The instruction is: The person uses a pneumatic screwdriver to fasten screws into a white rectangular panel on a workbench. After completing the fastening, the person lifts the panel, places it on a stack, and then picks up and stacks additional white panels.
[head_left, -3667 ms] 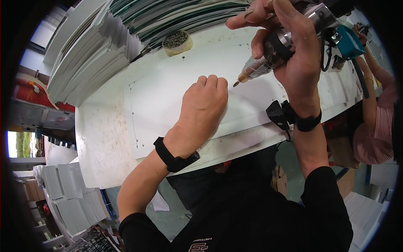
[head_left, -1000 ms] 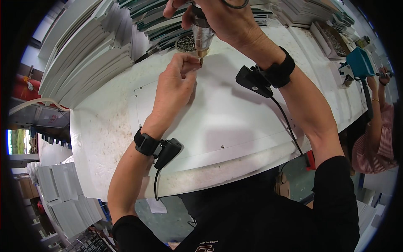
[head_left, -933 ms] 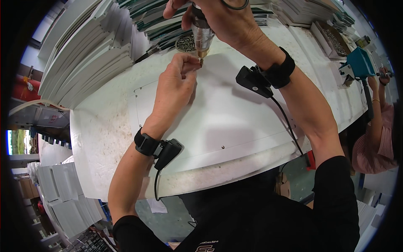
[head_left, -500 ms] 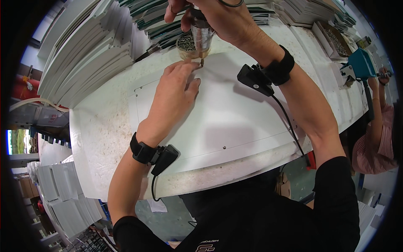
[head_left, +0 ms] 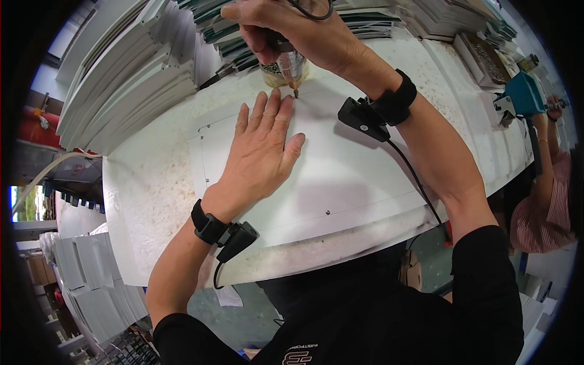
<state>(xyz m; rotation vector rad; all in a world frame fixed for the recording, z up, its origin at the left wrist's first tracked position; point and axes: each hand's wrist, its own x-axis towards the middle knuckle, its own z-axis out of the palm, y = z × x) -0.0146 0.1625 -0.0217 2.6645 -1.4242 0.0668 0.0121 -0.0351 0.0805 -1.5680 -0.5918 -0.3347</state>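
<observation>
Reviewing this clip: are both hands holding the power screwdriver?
No, only the right hand grips the power screwdriver; the left hand lies palm down with fingers extended on the white panel.

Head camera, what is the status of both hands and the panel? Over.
Left hand flat on white panel. Right hand gripping driver, tip near panel's far edge. Fastener tub close behind driver.

the white panel (head_left: 359,155) lies flat, screws (head_left: 328,212) along its edges; the clear-nosed driver (head_left: 292,66) points down near its far edge.
</observation>
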